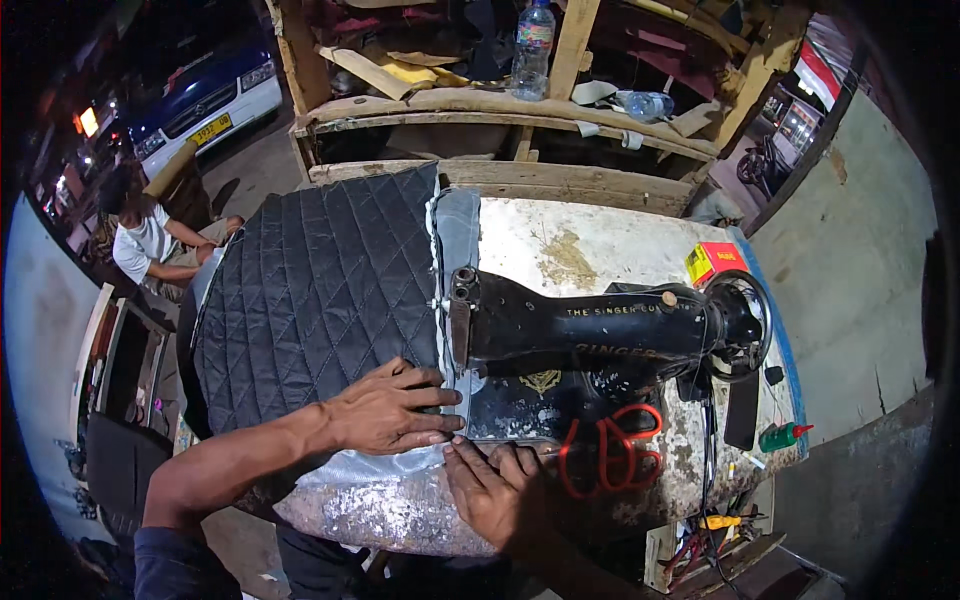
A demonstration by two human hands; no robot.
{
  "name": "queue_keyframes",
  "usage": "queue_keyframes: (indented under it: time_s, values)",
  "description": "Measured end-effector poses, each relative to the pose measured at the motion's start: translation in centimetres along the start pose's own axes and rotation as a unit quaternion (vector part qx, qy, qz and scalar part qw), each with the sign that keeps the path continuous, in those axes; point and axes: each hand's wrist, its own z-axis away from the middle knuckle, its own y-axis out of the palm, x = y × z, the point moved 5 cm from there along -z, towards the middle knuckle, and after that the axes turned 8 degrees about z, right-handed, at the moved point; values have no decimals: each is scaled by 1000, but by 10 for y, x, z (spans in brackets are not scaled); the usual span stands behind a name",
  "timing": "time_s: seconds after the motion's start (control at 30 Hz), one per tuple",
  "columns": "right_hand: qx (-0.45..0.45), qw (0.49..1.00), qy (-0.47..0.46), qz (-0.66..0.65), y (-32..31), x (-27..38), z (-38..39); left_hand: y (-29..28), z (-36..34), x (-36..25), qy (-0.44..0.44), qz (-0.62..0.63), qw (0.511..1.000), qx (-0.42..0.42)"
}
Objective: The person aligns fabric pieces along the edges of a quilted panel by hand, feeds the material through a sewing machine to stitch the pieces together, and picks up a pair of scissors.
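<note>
A black quilted fabric [320, 285] with diamond stitching is spread over the left of the worn sewing table [390, 515]. Along its right edge runs a grey fabric strip [459, 230], passing beneath the needle end of a black sewing machine [600, 325]. My left hand [395, 412] lies on the near right part of the quilted fabric, fingers stretched toward the seam. Close beside its fingertips, my right hand [495, 485] has its fingers closed at the grey strip's near edge; its thumb is hidden. Grey lining [375, 466] shows below my left wrist.
A red cord [612, 455] lies right of my right hand. Farther right are a green bottle [783, 436] and a red-yellow box [714, 262]. A wooden shelf [450, 103] with plastic bottles stands behind. A person [150, 240] sits at left; a tool drawer [712, 545] is at lower right.
</note>
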Motion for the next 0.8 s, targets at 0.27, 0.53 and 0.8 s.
queue_keyframes:
  time_s: [0.27,0.53,0.8]
  values:
    - [24,999,33,32,-5,-5,-9,2,-2,12,-11,8,999,-42]
    - [54,996,53,46,-5,-6,-21,-4,-7,23,-6,9,998,-60]
    - [48,990,110,80,13,-10,-16,-4,-7,33,10,28,997,-76]
